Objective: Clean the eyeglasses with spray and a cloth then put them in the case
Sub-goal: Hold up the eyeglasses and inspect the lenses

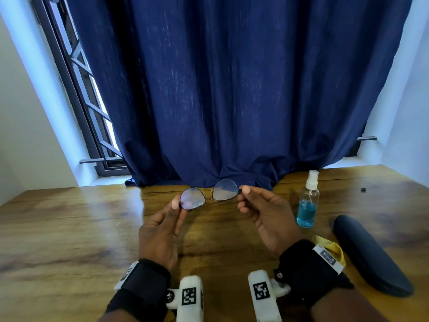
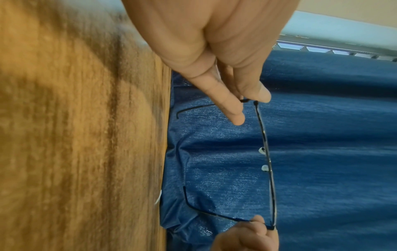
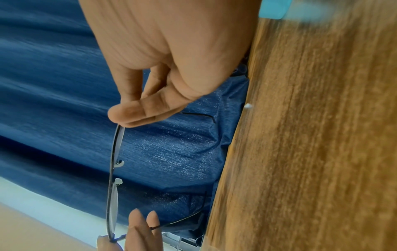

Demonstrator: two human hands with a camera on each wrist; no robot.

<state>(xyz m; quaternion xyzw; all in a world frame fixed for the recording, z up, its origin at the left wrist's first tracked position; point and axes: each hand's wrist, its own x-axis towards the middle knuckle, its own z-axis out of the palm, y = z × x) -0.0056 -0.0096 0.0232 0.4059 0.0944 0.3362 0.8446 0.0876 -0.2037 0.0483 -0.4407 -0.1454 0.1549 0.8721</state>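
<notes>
You hold the glasses (image 1: 209, 194) up in the air over the wooden table (image 1: 69, 228), with both hands. Your left hand (image 1: 160, 231) pinches the left end of the frame between the thumb and a finger. Your right hand (image 1: 267, 214) pinches the right end the same way, thumb on top. The lenses face you and the two arms of the glasses are folded out, pointing away toward the blue curtain (image 1: 232, 89). In the left wrist view you see the glasses (image 2: 267, 163) from the edge, thin as a line, with the two little nose pads showing. The right wrist view shows the same thin frame (image 3: 112, 178) running from one hand to the other.

The spray bottle (image 1: 308, 201) stands on the table just to the right of your right hand. It has blue liquid in the bottom half and a clear cap on top. The dark case (image 1: 371, 256) lies closed on the table, further right and nearer to you. A bit of yellow cloth (image 1: 330, 248) peeks out from behind your right wrist, between the wrist and the case.
</notes>
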